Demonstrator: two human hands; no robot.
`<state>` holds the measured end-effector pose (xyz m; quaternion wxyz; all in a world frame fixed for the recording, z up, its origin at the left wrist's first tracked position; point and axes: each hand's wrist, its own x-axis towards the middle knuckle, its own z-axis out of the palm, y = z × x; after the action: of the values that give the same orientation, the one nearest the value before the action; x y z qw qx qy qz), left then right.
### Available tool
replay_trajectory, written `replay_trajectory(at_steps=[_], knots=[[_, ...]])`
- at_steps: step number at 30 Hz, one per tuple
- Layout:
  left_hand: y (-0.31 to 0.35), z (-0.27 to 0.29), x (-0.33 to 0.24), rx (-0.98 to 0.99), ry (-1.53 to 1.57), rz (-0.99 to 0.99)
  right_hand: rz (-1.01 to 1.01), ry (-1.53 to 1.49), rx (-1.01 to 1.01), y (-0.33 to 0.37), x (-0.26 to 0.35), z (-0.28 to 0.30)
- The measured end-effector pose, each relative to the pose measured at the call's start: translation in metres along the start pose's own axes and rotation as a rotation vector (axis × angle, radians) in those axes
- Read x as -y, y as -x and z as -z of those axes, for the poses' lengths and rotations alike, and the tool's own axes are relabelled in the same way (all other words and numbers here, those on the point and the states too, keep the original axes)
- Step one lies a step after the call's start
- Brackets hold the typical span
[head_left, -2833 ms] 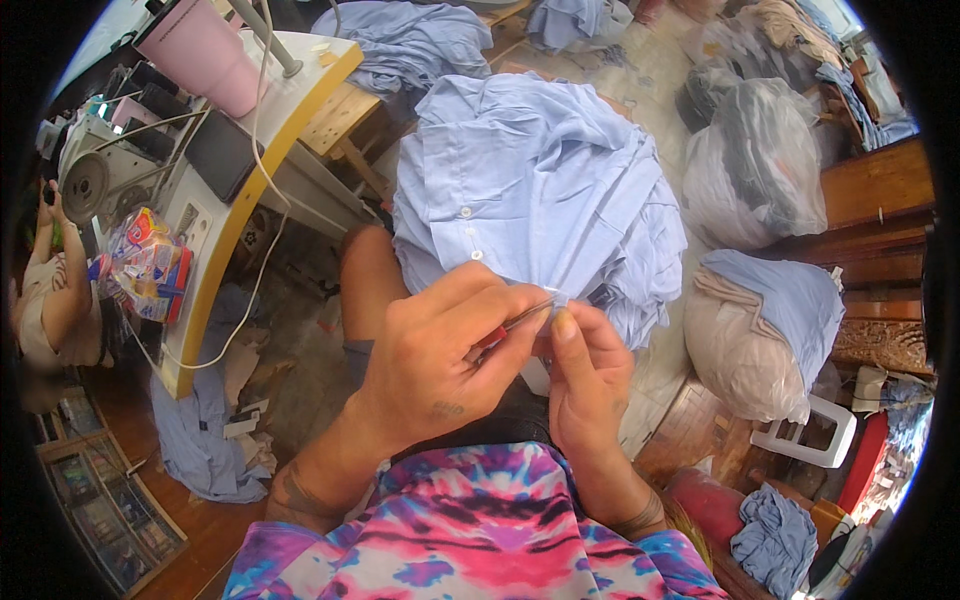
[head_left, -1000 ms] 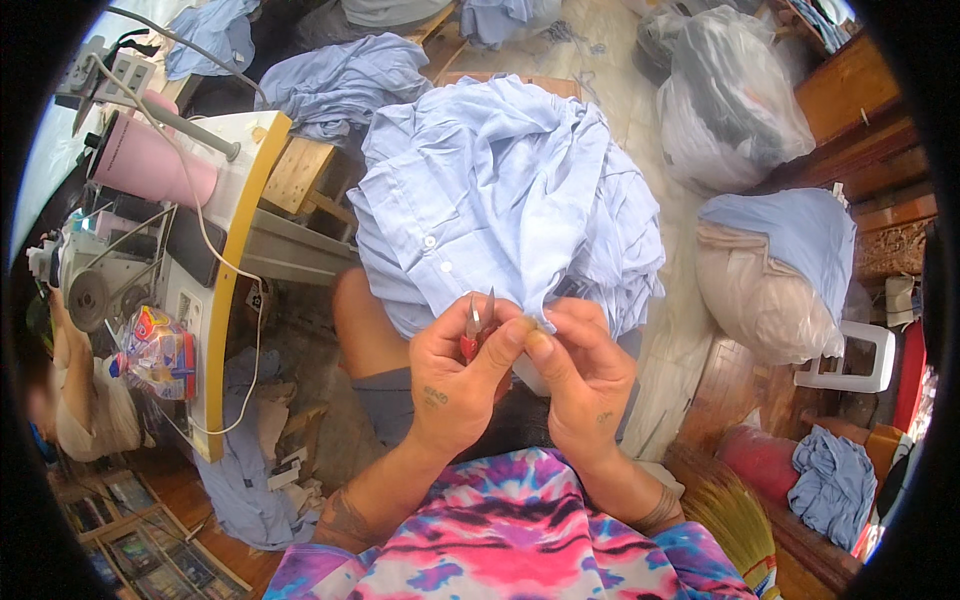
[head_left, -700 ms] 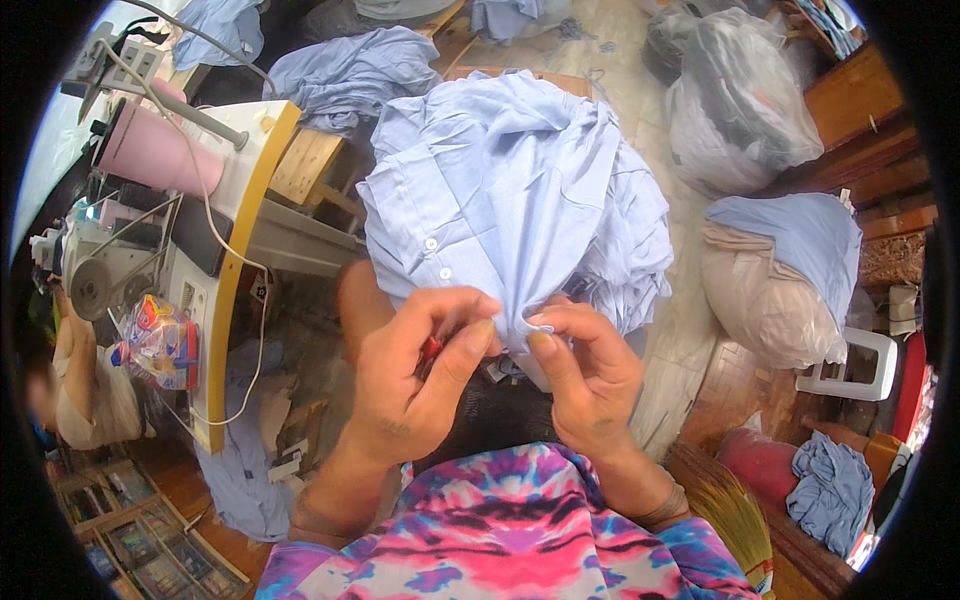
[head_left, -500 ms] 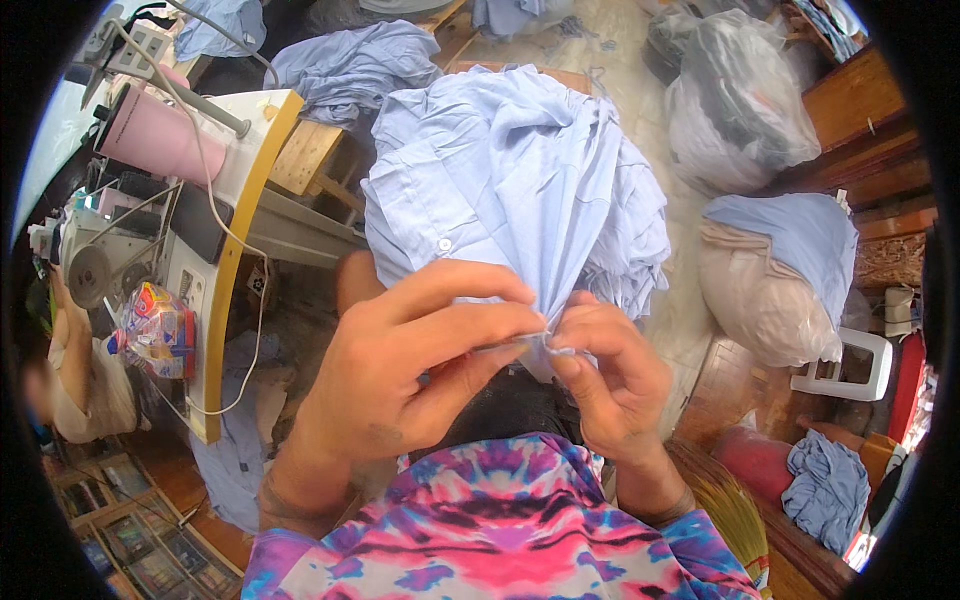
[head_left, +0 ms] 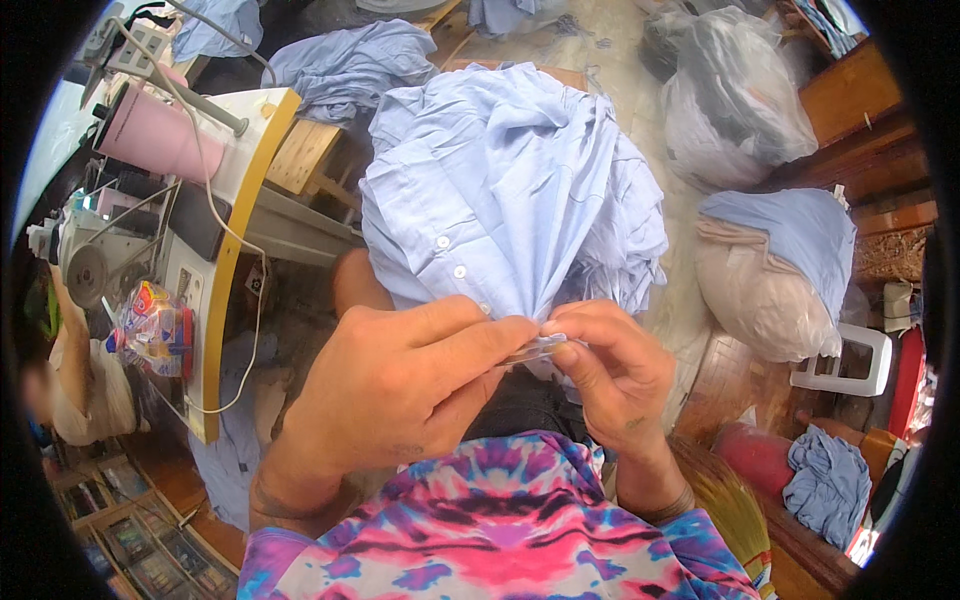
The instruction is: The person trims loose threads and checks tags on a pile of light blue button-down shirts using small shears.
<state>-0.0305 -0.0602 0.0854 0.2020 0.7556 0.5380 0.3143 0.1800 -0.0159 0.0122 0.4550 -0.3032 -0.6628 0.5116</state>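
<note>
A light blue buttoned shirt (head_left: 500, 190) spreads over a heap of like cloth in front of me, its folds drawn together toward my fingers. My left hand (head_left: 400, 375) is closed, thumb and fingers pinching at the gathered edge. My right hand (head_left: 615, 375) pinches the same edge from the other side, its thumb and forefinger almost touching the left fingertips. A small, thin, clear shiny piece (head_left: 535, 349) shows between the two hands; I cannot tell its kind. White buttons (head_left: 460, 272) run down the shirt beside my left hand. The fingers hide the pinched cloth.
At left stands a yellow-edged sewing table (head_left: 225, 290) with a pink tumbler (head_left: 160, 135), a dark phone (head_left: 200, 222) and a bagged bottle (head_left: 155, 330). Another person's arm (head_left: 75, 350) is beyond. To the right are stuffed plastic bags (head_left: 740, 110), a white stool (head_left: 850, 362) and a broom (head_left: 720, 510).
Both hands have come slightly lower with the cloth edge, the left one rotating a little. More buttons now show, and the clear piece is more visible between the fingers.
</note>
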Motion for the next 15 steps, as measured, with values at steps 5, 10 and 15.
replay_trajectory(at_steps=[5,10,15], knots=[[0.002,0.004,0.003,0.034,-0.051,0.013,-0.017,-0.012,0.021,-0.003,-0.002,-0.004],[0.006,0.002,0.011,0.036,-0.011,0.031,-0.089,-0.083,0.014,-0.004,-0.002,-0.007],[0.010,0.000,0.015,0.038,0.030,0.079,-0.091,-0.066,0.024,-0.006,-0.003,-0.009]])
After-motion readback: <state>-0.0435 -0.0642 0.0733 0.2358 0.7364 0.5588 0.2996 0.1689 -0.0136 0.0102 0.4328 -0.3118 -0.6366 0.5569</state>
